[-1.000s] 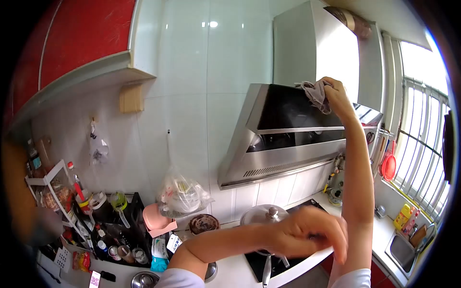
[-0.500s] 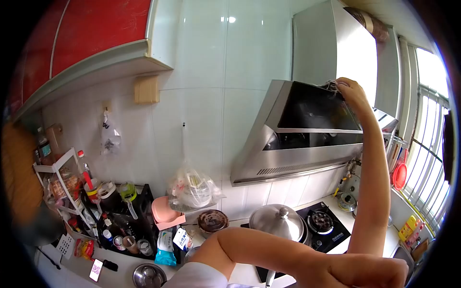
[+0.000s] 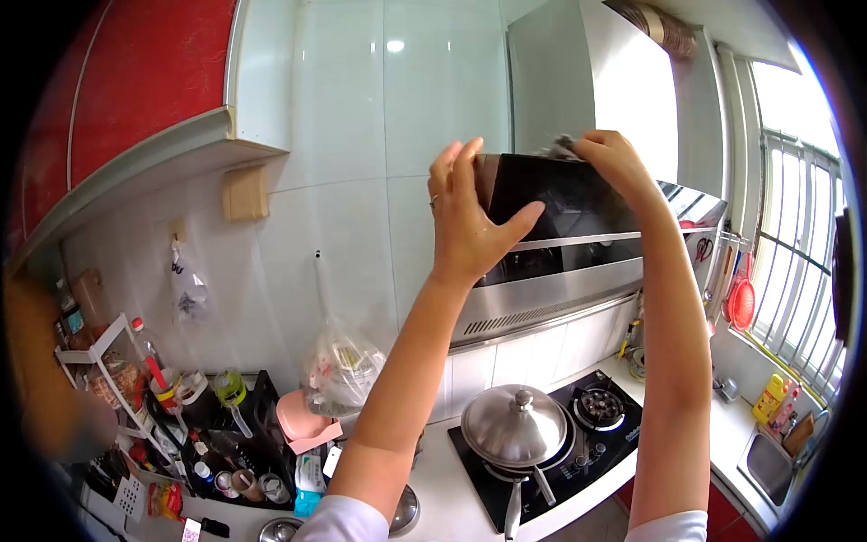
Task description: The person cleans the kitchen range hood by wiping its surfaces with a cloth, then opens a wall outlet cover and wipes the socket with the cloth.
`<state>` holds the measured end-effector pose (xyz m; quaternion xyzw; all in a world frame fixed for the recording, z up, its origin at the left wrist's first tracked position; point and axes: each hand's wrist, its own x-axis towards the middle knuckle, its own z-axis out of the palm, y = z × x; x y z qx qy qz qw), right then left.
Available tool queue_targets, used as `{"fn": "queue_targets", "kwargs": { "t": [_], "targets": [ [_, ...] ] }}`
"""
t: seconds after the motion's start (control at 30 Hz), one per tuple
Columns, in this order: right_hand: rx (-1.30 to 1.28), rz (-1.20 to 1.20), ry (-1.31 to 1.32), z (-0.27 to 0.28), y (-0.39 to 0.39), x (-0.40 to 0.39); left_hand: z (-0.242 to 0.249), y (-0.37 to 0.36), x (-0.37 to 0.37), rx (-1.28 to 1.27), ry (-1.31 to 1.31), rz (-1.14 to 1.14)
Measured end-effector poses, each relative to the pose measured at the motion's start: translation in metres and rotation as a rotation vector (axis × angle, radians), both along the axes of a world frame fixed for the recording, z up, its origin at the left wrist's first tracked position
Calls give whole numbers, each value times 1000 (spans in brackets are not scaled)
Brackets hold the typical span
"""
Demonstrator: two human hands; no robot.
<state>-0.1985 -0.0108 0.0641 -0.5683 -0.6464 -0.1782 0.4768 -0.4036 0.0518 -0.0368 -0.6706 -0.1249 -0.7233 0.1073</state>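
Evidently, you are wiping: your right hand point(image 3: 621, 164) has its grip pinched on one grey cloth point(image 3: 561, 148) at the top edge of the one range hood point(image 3: 564, 203). Your left hand point(image 3: 471, 228) is spread around the hood's left end. The next move calls for firm cloth contact along that edge. Below sits one lidded pan point(image 3: 515, 432).

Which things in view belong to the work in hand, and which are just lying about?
In use:
- cloth, in the right hand
- range hood, cloth at its top edge, left hand at its left end

Just about:
- lidded pan on the cooktop
- red strainer, hanging
- pink container
- yellow bottle near the sink
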Motion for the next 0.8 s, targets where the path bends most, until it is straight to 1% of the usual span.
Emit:
{"fn": "queue_targets", "kwargs": {
  "t": [0.03,0.07,0.1,0.13,0.2,0.27,0.33,0.37,0.4,0.47,0.5,0.53,0.57,0.6,0.63,0.67,0.7,0.73,0.77,0.8],
  "targets": [
    [38,-29,41,-3,5,16,0,8,-2,-95,65,-280],
    [76,-57,84,-5,4,22,0,9,-4,-92,68,-281],
    [49,-47,24,-2,3,28,0,9,-6,-128,83,-365],
    [49,-47,24,0,6,31,-1,9,-7,-167,96,-449],
    [-137,-171,-74,9,-8,4,-1,7,-7,-191,95,-461],
    [-138,56,-178,11,-16,-29,-1,8,-6,-215,81,-479],
    [65,399,-99,-6,-24,-70,-2,10,-4,-161,50,-447],
    [123,430,-136,-10,-29,-83,-3,12,-3,-163,40,-455],
    [118,423,-147,-15,-30,-88,-3,15,-2,-197,53,-502],
    [256,386,-276,-28,-32,-96,-4,17,-1,-234,49,-562],
    [358,435,-283,-35,-29,-98,-2,16,0,-191,47,-616],
    [350,432,-300,-33,-29,-101,-1,16,0,-137,36,-585],
    [359,342,-308,-32,-28,-104,0,14,-1,-84,23,-553],
    [368,255,-310,-32,-28,-107,-1,14,-2,-88,12,-554],
    [290,242,-302,-22,-27,-109,-2,13,-2,-109,-20,-533],
    [286,236,-301,-16,-24,-114,-3,12,-1,-127,-47,-515],
    [293,153,-313,-12,-20,-121,-3,10,-2,-130,-45,-525],
    [298,66,-325,-7,-18,-125,-4,10,-5,-177,-21,-489],
    [233,160,-263,-2,-17,-121,-3,9,-6,-219,1,-453],
    [234,150,-267,-1,-17,-112,-3,8,-5,-216,0,-464]
  ]
}}
